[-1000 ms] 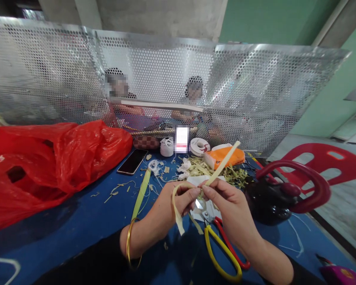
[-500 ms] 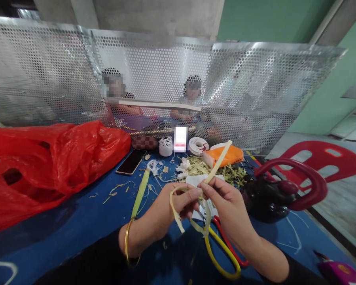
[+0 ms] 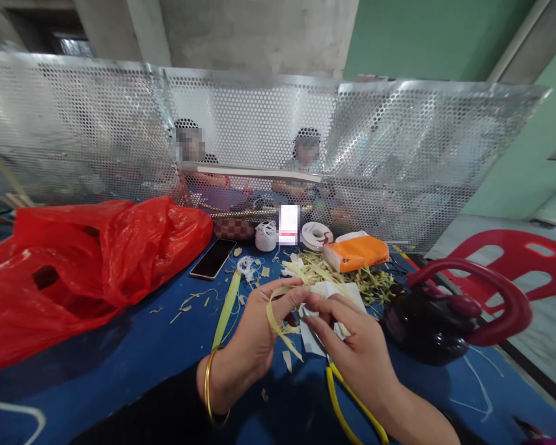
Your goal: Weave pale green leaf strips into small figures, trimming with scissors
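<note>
Over the blue table [image 3: 120,358] my two hands meet at the centre. My left hand [image 3: 259,334], with a gold bangle [image 3: 209,389] on the wrist, pinches a pale yellow leaf strip [image 3: 273,318] that curls in a loop below the thumb. My right hand [image 3: 352,352] is closed on the other end of the same strip, fingers touching the left fingertips. Yellow-handled scissors [image 3: 347,411] lie under my right wrist, partly hidden. A white paper [image 3: 328,293] lies just beyond the fingers.
A red plastic bag [image 3: 74,266] fills the left. A phone [image 3: 212,259], thread spools [image 3: 265,236], a tape roll [image 3: 315,235], an orange pack [image 3: 356,252] and leaf scraps [image 3: 370,278] lie behind. A dark kettle [image 3: 426,327] stands right. Two people sit behind the perforated metal screen [image 3: 97,130].
The long strip end that stuck up toward the orange pack has been drawn down into my hands. My right hand shifted lower and left, covering more of the scissors. The camera tilted slightly.
</note>
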Motion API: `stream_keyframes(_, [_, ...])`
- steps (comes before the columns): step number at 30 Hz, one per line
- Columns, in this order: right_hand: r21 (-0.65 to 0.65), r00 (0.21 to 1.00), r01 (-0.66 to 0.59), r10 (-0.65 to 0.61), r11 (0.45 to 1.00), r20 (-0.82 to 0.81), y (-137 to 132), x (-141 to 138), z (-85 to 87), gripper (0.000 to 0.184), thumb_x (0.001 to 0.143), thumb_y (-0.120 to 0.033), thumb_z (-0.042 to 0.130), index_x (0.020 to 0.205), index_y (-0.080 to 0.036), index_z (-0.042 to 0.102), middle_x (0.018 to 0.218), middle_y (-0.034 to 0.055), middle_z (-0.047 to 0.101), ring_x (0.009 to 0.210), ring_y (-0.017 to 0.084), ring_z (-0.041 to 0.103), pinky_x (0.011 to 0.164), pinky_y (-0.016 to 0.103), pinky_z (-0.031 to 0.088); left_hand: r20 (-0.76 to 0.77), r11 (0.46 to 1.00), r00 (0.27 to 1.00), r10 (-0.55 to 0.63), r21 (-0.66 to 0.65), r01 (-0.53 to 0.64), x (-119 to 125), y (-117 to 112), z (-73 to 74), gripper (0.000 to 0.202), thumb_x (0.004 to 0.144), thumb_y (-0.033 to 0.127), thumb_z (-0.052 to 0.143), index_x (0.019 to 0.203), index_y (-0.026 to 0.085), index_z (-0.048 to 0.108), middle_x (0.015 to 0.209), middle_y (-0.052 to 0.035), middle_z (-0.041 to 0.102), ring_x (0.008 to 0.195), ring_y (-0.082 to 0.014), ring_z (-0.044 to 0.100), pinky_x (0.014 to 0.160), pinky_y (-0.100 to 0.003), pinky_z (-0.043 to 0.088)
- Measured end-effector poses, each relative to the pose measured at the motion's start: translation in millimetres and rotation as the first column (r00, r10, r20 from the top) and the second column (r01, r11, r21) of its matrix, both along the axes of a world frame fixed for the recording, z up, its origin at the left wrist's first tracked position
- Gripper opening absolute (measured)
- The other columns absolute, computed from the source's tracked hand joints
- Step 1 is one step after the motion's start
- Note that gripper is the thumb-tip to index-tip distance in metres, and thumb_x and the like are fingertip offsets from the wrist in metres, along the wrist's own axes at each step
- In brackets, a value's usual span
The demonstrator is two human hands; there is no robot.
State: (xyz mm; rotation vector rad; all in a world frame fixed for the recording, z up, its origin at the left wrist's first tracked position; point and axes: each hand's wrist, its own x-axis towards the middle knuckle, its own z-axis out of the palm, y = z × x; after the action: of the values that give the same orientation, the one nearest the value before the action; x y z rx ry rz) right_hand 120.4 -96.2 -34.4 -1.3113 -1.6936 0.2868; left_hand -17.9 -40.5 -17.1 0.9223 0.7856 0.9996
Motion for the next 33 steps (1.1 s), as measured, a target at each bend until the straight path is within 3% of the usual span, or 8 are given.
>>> stream_keyframes(6, [-0.117,0.989,-0.057,0.040,0.992,-0.145,4.4,-9.2,-4.9,0.015,0.085,-0.026,0.061,0.074,-0.019,0.068,0.065,0.0008,0.057,0.059,0.015,0.050,0.056,0.025,0.041,0.088,0.995,0.991,-0.097,-0.009,0.098,2.9,-7.4,-0.4,0.026,0.067,0.026,0.080,0.087,0.014,0.069,0.076,-0.0039,0.070,0.070,-0.0132,0.062,0.062,-0.022,0.044])
stream_keyframes(11, [-0.097,0.973,-0.117,0.095,0.988,-0.211,2.4,-10.8,-4.0,0.018,0.086,-0.018,0.054,0.072,-0.019,0.065,0.069,0.0011,0.061,0.062,0.015,0.052,0.060,0.024,0.043,0.041,0.996,0.996,-0.084,0.029,0.083,2.4,-6.8,-1.8,0.020,0.067,0.026,0.079,0.080,0.014,0.071,0.070,-0.0011,0.068,0.056,-0.0061,0.052,0.051,-0.018,0.035])
stream_keyframes(17, [-0.064,0.981,-0.118,0.106,0.991,-0.165,-1.8,-10.0,-0.9,0.023,0.086,-0.020,0.053,0.062,-0.019,0.055,0.063,-0.0001,0.055,0.061,0.014,0.051,0.058,0.024,0.041,0.000,0.999,0.999,-0.035,-0.011,0.035,1.1,-3.4,1.8,0.024,0.063,0.026,0.081,0.081,0.014,0.069,0.073,-0.0052,0.073,0.060,-0.0109,0.058,0.050,-0.020,0.037])
stream_keyframes(24, [-0.037,0.988,-0.147,0.145,0.989,-0.051,-5.0,-7.7,-0.3,0.022,0.088,-0.020,0.050,0.066,-0.020,0.055,0.065,0.0006,0.056,0.062,0.015,0.053,0.060,0.027,0.041,-0.005,1.000,1.000,-0.027,0.000,0.027,0.4,-1.7,2.8,0.020,0.065,0.026,0.080,0.077,0.015,0.070,0.069,-0.0040,0.072,0.058,-0.0115,0.058,0.049,-0.020,0.036])
stream_keyframes(26, [0.025,0.994,-0.082,0.083,0.996,-0.067,-3.8,-2.3,1.4,0.016,0.089,-0.022,0.050,0.075,-0.020,0.058,0.067,0.0007,0.057,0.063,0.015,0.053,0.060,0.027,0.041,-0.003,0.999,0.999,-0.040,-0.003,0.040,-0.7,-0.8,2.2,0.021,0.066,0.027,0.079,0.081,0.015,0.071,0.069,-0.0045,0.071,0.059,-0.0120,0.059,0.050,-0.020,0.036])
stream_keyframes(28, [0.090,0.992,0.059,-0.048,0.994,-0.118,-1.5,4.0,3.7,0.008,0.087,-0.026,0.055,0.084,-0.020,0.059,0.071,0.0006,0.057,0.065,0.016,0.054,0.061,0.027,0.042,0.003,0.997,0.997,-0.075,0.021,0.075,-1.8,-0.3,1.8,0.020,0.066,0.025,0.078,0.081,0.014,0.071,0.068,-0.0046,0.070,0.062,-0.0119,0.059,0.053,-0.020,0.038])
stream_keyframes(30, [0.087,0.976,0.157,-0.141,0.984,-0.166,1.8,9.0,5.8,0.009,0.084,-0.029,0.060,0.088,-0.021,0.060,0.077,0.0015,0.060,0.072,0.017,0.056,0.067,0.028,0.044,0.027,0.992,0.993,-0.117,0.044,0.116,-2.5,-0.3,1.3,0.019,0.066,0.023,0.078,0.081,0.013,0.072,0.067,-0.0043,0.069,0.063,-0.0112,0.058,0.059,-0.020,0.041])
stream_keyframes(33, [-0.054,0.973,0.086,-0.096,0.995,-0.211,6.4,10.2,7.9,0.012,0.083,-0.033,0.062,0.083,-0.020,0.061,0.079,0.0019,0.063,0.075,0.018,0.057,0.070,0.028,0.045,0.083,0.988,0.985,-0.154,0.026,0.153,-2.5,-1.4,0.9,0.021,0.066,0.024,0.078,0.082,0.012,0.072,0.066,-0.0037,0.067,0.063,-0.0111,0.058,0.064,-0.022,0.043])
